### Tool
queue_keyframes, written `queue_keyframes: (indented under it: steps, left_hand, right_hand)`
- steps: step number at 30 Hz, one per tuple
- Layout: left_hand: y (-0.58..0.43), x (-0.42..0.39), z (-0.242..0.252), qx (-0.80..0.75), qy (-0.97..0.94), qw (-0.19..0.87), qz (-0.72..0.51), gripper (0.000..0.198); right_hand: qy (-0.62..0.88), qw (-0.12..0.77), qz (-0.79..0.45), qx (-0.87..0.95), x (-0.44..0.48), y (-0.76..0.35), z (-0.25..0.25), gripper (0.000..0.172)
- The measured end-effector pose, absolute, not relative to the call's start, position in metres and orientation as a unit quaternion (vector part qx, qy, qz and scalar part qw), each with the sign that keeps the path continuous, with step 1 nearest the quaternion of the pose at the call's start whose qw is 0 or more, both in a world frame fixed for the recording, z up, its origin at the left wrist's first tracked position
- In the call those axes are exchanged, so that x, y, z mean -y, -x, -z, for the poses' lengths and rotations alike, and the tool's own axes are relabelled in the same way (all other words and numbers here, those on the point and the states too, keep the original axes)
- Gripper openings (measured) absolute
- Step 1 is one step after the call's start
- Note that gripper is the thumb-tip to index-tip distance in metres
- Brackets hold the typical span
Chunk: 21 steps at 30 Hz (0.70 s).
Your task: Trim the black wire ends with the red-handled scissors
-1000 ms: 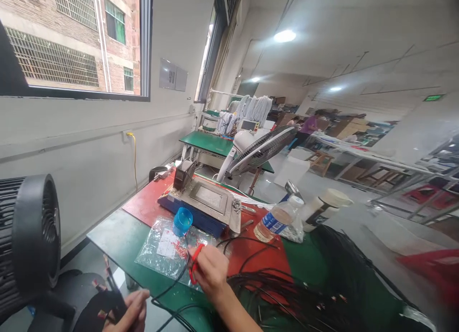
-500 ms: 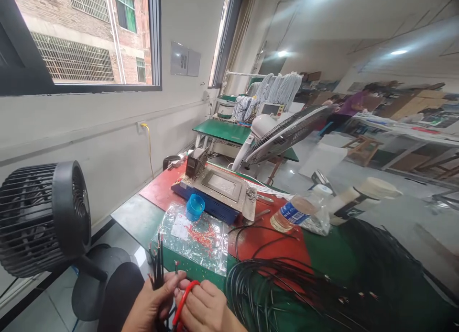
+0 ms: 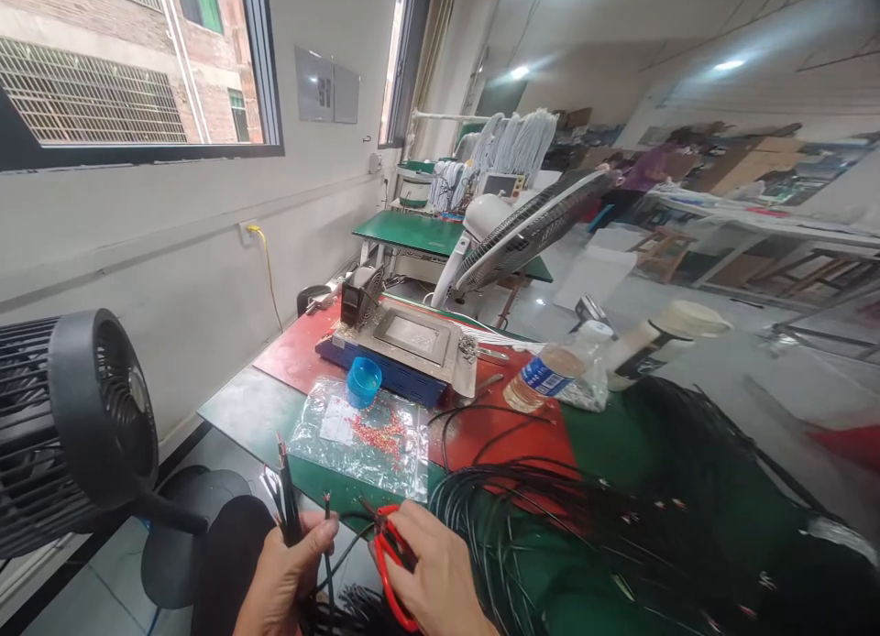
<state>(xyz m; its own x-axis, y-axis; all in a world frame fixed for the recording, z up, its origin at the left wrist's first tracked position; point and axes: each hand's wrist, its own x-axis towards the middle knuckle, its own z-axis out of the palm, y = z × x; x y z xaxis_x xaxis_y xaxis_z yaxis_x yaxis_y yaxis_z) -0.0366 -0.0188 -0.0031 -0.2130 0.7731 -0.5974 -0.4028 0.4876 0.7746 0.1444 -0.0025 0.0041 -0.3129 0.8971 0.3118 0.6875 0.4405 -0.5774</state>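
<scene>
1. Gripping black cables (image 3: pixel 291 508) roughly upright in closed left hand (image 3: pixel 292 563), just off near edge of worktop (image 3: pixel 316 478).
2. Holding red-handled pliers (image 3: pixel 383 561) in wrapped right hand (image 3: pixel 434 567), by same edge; cannot tell jaw opening.
3. Facing clear plastic bag (image 3: pixel 371 477), flat beside near edge.

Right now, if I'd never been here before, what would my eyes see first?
Probably the bright red-handled tool in the right hand, low in the middle, beside the left hand holding black cables. Just beyond, tiny red bits are scattered over a clear plastic bag, with a blue cup at its far edge. A big black fan also stands out at the picture's left edge.
</scene>
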Motion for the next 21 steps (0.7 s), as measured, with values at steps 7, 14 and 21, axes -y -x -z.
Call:
queue_keyframes:
  steps: [7, 14, 21]
  left_hand:
    - [0.029, 0.021, 0.002, -0.572, -0.169, 0.648, -0.474, 0.037]
    - [0.029, 0.022, 0.020, -0.572, -0.190, 0.629, -0.492, 0.038]
    - [0.027, 0.023, 0.017, -0.562, -0.171, 0.654, -0.477, 0.038]
  right_hand:
    - [0.471, 0.358, -0.049, 0.805, 0.006, -0.145, 0.000, 0.010]
    - [0.455, 0.360, -0.033, 0.814, 0.011, -0.140, 0.004, 0.012]
    - [0.459, 0.359, -0.039, 0.812, 0.013, -0.140, 0.006, 0.019]
